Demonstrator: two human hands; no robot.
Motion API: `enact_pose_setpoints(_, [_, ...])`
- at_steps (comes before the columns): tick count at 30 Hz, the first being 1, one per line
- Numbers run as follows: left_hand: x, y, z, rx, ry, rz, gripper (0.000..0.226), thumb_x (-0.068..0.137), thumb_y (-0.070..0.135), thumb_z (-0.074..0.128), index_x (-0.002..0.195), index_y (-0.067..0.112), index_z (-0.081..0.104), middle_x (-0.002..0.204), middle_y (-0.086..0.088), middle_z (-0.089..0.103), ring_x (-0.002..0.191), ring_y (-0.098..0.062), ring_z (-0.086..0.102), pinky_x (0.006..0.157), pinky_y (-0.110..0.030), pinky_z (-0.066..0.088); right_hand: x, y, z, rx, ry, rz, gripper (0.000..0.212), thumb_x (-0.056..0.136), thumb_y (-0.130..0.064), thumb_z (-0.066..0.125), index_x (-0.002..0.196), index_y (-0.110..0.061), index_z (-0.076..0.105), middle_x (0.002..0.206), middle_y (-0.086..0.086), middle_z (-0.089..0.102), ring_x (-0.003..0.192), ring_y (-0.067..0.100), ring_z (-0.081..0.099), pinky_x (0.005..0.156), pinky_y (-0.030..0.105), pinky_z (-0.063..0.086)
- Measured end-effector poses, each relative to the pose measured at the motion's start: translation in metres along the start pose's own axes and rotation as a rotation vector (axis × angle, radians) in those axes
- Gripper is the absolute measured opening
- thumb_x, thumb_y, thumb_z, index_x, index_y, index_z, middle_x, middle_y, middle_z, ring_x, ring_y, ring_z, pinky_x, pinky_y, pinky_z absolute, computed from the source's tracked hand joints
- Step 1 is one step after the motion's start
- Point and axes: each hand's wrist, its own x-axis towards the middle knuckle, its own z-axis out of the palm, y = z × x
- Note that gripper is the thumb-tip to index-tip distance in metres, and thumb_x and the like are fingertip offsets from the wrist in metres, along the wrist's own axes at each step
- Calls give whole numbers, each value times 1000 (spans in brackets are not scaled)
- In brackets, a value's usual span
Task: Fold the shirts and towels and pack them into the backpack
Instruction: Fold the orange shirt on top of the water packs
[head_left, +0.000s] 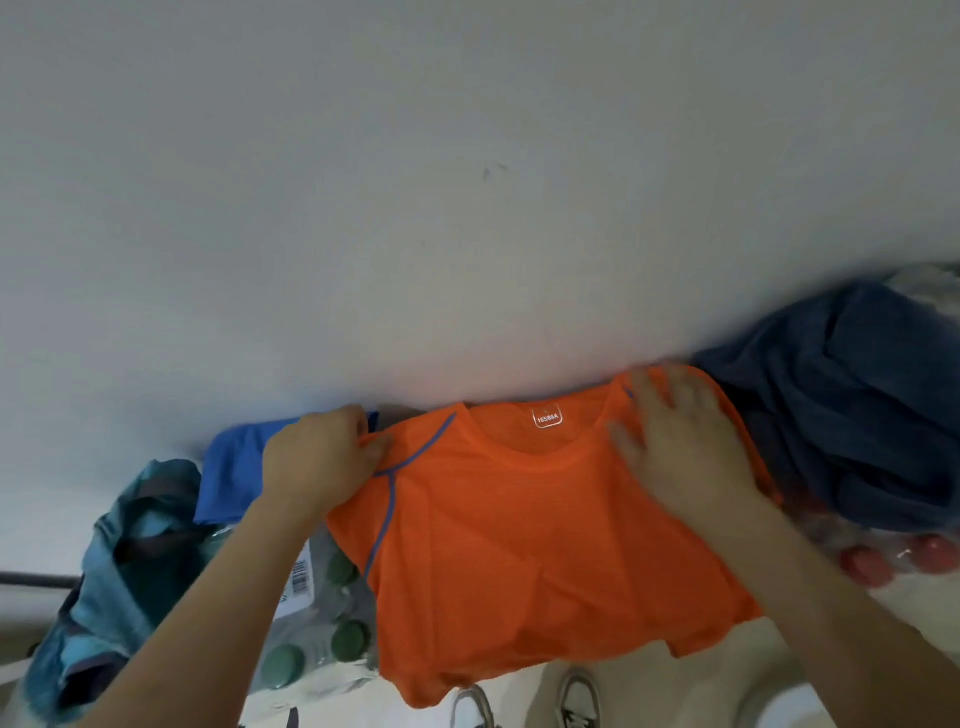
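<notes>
The orange shirt (519, 519) lies spread face up between the two hands, its neck toward the white wall (415, 208) and its hem hanging down toward a pair of shoes (579, 696). A white size label (547, 417) shows inside the collar.

The left hand (317, 457) is curled, and its fingers (371, 449) pinch the shirt's shoulder edge just beside the blue seam. The right hand (685, 447) lies flat on the opposite shoulder, fingers straight and spread, pressing the cloth down without gripping it.

Just behind the left fingers, and partly hidden by that hand, is a blue shirt (234, 467). Farther out on that side sits the teal backpack (119, 561). Below the left wrist is a wrapped pack of green-capped bottles (348, 636). Beyond the right fingers a dark blue garment (852, 415) is heaped, with red-capped bottles (865, 566) under its near edge.
</notes>
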Motion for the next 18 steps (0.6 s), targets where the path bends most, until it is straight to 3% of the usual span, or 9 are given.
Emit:
enact_pose_setpoints(2, [5, -1, -5, 14, -108, -49, 46, 82, 58, 55, 64, 16, 55, 65, -1, 59, 64, -21, 56, 53, -29, 39, -20, -21, 7, -67, -255, -7, 82, 87, -70, 22, 151, -19, 17, 156, 18, 16, 143, 37, 17, 111, 49, 25])
enact_pose_setpoints(4, [10, -11, -12, -136, -360, -65, 47, 78, 54, 64, 60, 12, 53, 58, 1, 53, 54, -16, 49, 51, -28, 36, -27, -28, 17, -89, -341, 27, 96, 75, -79, 1, 152, -23, 0, 160, 13, -5, 147, 32, 1, 115, 47, 13])
enact_pose_setpoints(6, [10, -24, -19, -381, -544, -26, 39, 78, 42, 72, 59, 13, 53, 55, 1, 46, 51, -13, 41, 51, -26, 33, -21, -27, 21, -69, -315, 45, 98, 73, -81, -2, 152, -24, -4, 160, 11, -10, 147, 29, -4, 117, 47, 8])
enact_pose_setpoints(7, [8, -30, -20, -508, -553, -21, 37, 80, 37, 73, 60, 14, 52, 54, 1, 44, 50, -12, 40, 50, -25, 33, -18, -26, 22, -65, -324, 46, 94, 77, -80, 3, 152, -24, -5, 160, 10, -12, 147, 27, -6, 117, 47, 7])
enact_pose_setpoints(10, [4, -37, -14, -645, -333, -30, 37, 86, 34, 67, 62, 12, 49, 54, 0, 43, 54, -15, 40, 51, -29, 31, -12, -25, 24, -72, -335, 28, 93, 79, -79, 7, 152, -23, -7, 159, 8, -14, 147, 24, -8, 117, 45, 5])
enact_pose_setpoints(13, [4, -33, -8, -381, -99, -13, 36, 86, 43, 63, 64, 17, 51, 57, 1, 50, 61, -22, 50, 54, -32, 34, -7, -28, 23, -68, -325, 24, 98, 74, -82, -1, 152, -23, -7, 159, 7, -14, 147, 24, -7, 117, 45, 5])
enact_pose_setpoints(18, [5, -36, -8, 57, 37, -94, 41, 87, 56, 53, 75, 18, 61, 79, -9, 65, 80, -32, 60, 59, -31, 36, -2, -35, 23, -1, -331, 14, 87, 86, -74, 20, 152, -23, -5, 160, 7, -12, 147, 23, -10, 118, 42, 2])
